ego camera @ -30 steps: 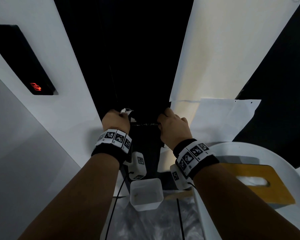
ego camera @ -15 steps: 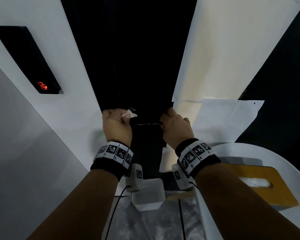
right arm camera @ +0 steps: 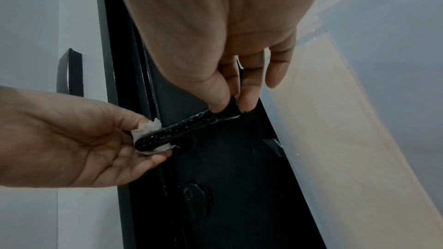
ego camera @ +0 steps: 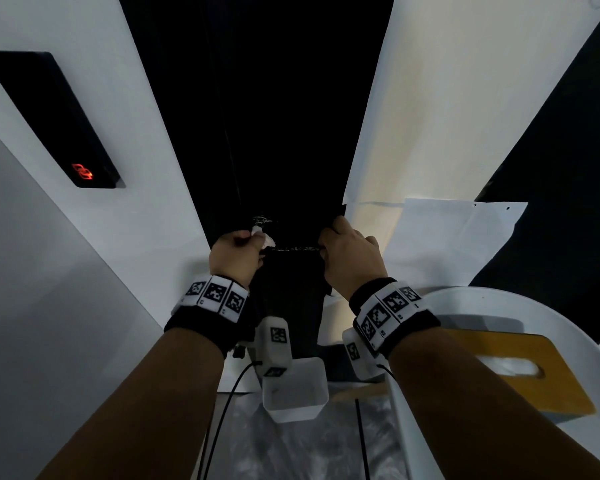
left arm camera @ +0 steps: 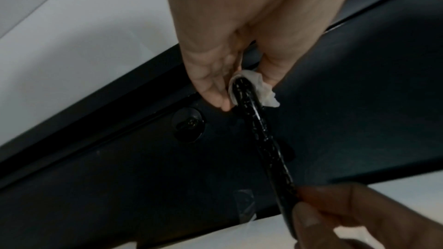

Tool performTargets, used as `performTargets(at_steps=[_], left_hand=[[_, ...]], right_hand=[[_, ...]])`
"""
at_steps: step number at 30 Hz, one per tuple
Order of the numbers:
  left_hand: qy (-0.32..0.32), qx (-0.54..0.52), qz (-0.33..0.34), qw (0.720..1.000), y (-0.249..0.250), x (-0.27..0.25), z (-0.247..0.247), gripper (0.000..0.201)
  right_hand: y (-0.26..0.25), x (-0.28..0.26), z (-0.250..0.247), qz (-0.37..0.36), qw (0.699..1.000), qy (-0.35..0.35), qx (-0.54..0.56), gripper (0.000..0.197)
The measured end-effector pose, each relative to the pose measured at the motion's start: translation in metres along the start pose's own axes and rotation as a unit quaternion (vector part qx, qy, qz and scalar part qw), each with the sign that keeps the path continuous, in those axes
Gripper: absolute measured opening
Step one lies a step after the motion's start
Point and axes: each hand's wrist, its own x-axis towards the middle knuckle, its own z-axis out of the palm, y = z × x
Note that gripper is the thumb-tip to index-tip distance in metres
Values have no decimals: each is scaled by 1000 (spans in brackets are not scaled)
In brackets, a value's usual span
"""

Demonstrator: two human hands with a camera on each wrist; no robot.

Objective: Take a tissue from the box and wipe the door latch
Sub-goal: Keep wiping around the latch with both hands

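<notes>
A black lever latch [ego camera: 295,249] [left arm camera: 263,139] [right arm camera: 184,130] juts from the dark door [ego camera: 284,116]. My left hand [ego camera: 238,252] [right arm camera: 79,143] pinches a small white tissue [ego camera: 262,237] [left arm camera: 258,90] [right arm camera: 148,130] wrapped round the latch's left end. My right hand [ego camera: 350,258] [right arm camera: 230,105] pinches the latch's other end between thumb and fingers. A yellow tissue box [ego camera: 520,368] with a white tissue in its slot lies on a white round stool [ego camera: 492,299] at lower right.
A round keyhole plate [left arm camera: 188,124] [right arm camera: 195,196] sits on the door by the latch. A black wall panel [ego camera: 49,116] with a red light hangs at left. White walls flank the door. A white bin [ego camera: 293,393] stands on the floor below my wrists.
My left hand has turned and slid the tissue along to the latch's left end. The right hand has kept its hold on the other end. The view has shifted slightly.
</notes>
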Motion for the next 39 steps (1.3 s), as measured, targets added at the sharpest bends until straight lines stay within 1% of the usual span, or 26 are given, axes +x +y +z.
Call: performTargets(at_steps=[1, 3, 5, 6, 8, 10, 11, 13, 16, 18, 21, 26, 29, 32, 37, 39], left_hand=[[-9, -24, -20, 999, 2, 1, 1, 15], [-24, -64, -48, 997, 6, 2, 1, 9], [-15, -70, -52, 996, 7, 2, 1, 5], [-1, -54, -37, 998, 7, 1, 0, 5], [43, 27, 31, 998, 6, -1, -2, 13], [88, 107, 105, 985, 4, -4, -5, 16], [104, 133, 129, 977, 2, -4, -6, 17], [126, 170, 150, 966, -1, -4, -8, 20], [139, 190, 168, 957, 3, -8, -5, 25], [156, 221, 191, 944, 8, -12, -4, 28], [159, 240, 181, 940, 16, -10, -5, 27], [121, 302, 159, 932, 20, 3, 1, 26], [100, 302, 127, 940, 26, 9, 3, 25], [95, 306, 105, 942, 30, 13, 6, 26], [110, 272, 111, 950, 32, 15, 9, 15], [111, 275, 120, 947, 31, 17, 10, 11]], right_hand=[[0, 0, 0, 0, 1000, 0, 0, 27], [0, 0, 0, -1, 1000, 2, 0, 26], [0, 0, 0, -2, 1000, 3, -4, 27], [0, 0, 1, -3, 1000, 3, -6, 27], [1, 0, 2, -2, 1000, 5, -6, 26], [1, 1, 2, -3, 1000, 4, -9, 25], [1, 1, 2, -2, 1000, 3, -10, 25], [1, 1, 2, -2, 1000, 2, -9, 25], [1, 0, 1, -5, 1000, 0, -8, 26], [1, 0, 0, -6, 1000, -1, -7, 26], [1, 1, 0, -8, 1000, 0, -4, 25], [1, 1, 0, -10, 1000, 2, -8, 25], [1, 2, 1, -9, 1000, 2, -11, 24], [1, 3, 0, -11, 1000, 1, -8, 25], [0, 3, -1, -12, 1000, -2, -8, 25], [0, 3, -1, -10, 1000, -3, -7, 24]])
